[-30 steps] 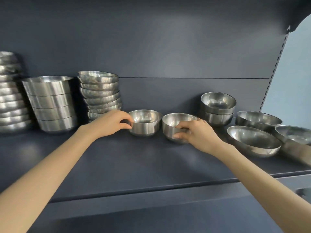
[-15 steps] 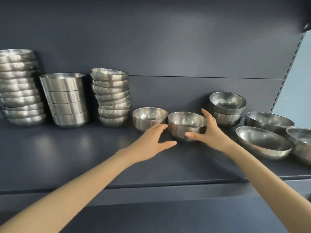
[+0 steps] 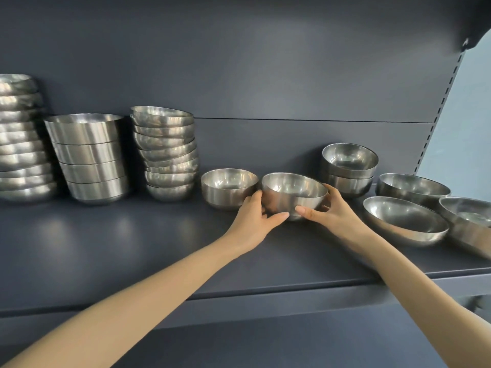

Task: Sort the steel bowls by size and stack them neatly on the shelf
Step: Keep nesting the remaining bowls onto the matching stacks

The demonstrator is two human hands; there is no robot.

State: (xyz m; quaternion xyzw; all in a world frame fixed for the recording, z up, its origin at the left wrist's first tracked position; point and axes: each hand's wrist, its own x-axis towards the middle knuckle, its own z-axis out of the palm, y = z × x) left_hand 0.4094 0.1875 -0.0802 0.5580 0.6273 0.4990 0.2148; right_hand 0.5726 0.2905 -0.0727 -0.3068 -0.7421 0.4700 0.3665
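Observation:
A small steel bowl [image 3: 293,193] sits mid-shelf, tilted slightly toward me. My left hand [image 3: 256,223] grips its left side and my right hand [image 3: 333,213] grips its right side, thumbs under the front. Just to its left stands a matching small bowl [image 3: 228,187], touching or nearly touching it. Behind my right hand is a stack of two small bowls [image 3: 349,168]. The dark shelf [image 3: 132,248] carries everything.
On the left stand a tall stack of shallow bowls [image 3: 22,139], a stack of straight-sided bowls [image 3: 89,158] and a leaning stack of round bowls [image 3: 167,152]. Three wider loose bowls [image 3: 405,220] lie at the right, beside the shelf upright [image 3: 438,110].
My left hand left the left small bowl and moved right onto the middle bowl. Both hands now clasp that bowl, which has tipped a little. The camera view shifted.

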